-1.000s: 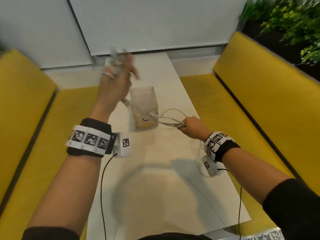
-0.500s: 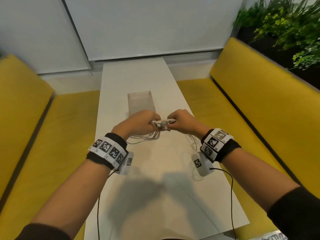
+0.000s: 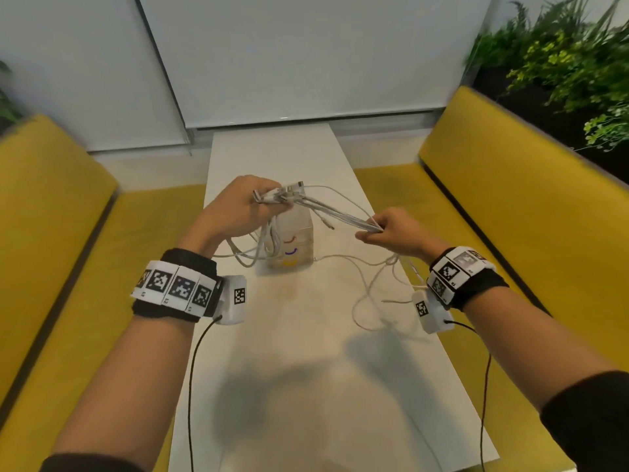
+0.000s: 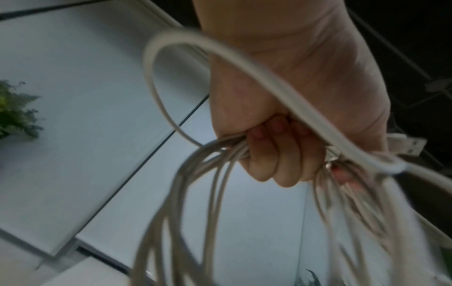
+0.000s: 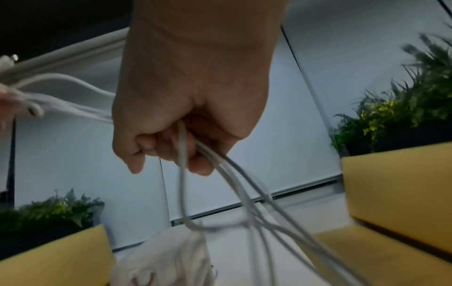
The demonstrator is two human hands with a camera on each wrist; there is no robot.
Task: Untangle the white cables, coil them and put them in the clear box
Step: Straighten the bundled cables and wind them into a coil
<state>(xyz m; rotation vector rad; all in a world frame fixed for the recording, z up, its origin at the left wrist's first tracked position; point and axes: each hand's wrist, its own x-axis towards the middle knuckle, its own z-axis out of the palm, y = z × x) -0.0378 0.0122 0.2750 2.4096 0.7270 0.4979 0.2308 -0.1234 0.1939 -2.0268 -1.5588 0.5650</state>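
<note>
My left hand point(image 3: 243, 207) is raised above the table and grips a bundle of white cables point(image 3: 326, 209) near their plug ends, with loops hanging below it. The left wrist view shows the fingers point(image 4: 271, 154) curled round the white cables point(image 4: 212, 193). A taut run of several strands stretches right and down to my right hand point(image 3: 388, 229), which grips them in a fist. In the right wrist view the white cables point(image 5: 182, 154) pass through that fist and trail down. The clear box point(image 3: 293, 237) stands on the table behind and below the strands.
Loose cable loops point(image 3: 374, 291) lie on the white table point(image 3: 292, 352) under my right wrist. Yellow benches point(image 3: 510, 206) flank the table on both sides. Green plants point(image 3: 571, 63) stand behind the right bench. A white wall closes the far end.
Half a second ago both hands met low over the table in front of the box. Since then the left hand has risen and the right hand has pulled away rightward, stretching the strands.
</note>
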